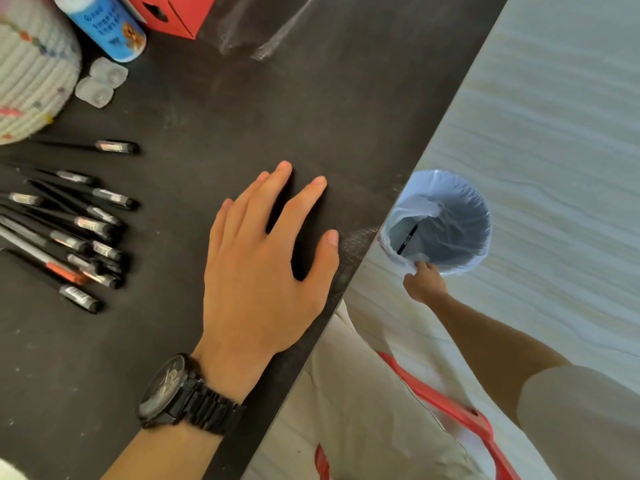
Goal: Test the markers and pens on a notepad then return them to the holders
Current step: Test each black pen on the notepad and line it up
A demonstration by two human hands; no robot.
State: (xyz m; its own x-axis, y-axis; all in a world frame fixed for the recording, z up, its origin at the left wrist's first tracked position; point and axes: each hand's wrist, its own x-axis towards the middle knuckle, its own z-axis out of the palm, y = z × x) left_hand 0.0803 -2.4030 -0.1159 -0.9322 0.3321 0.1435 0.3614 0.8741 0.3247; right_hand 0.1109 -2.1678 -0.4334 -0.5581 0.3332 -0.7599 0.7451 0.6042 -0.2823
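Note:
Several black pens (79, 230) lie in a loose pile on the dark table (242, 109) at the left, with one more black pen (104, 147) lying apart above them. My left hand (263, 258), with a black watch on the wrist, rests flat on the table, fingers spread, holding nothing. My right hand (424, 278) reaches down beside the table and pinches the plastic liner at the near rim of a blue bin (446, 216) on the floor. A black pen (408, 239) lies inside the bin. No notepad is in view.
A woven basket (27, 71) stands at the table's far left. Beside it are a blue-and-white bottle (107, 26), two clear plastic pieces (100, 81) and a red box (173, 12). The table's edge runs diagonally past my left hand. A red chair frame (446, 407) shows below.

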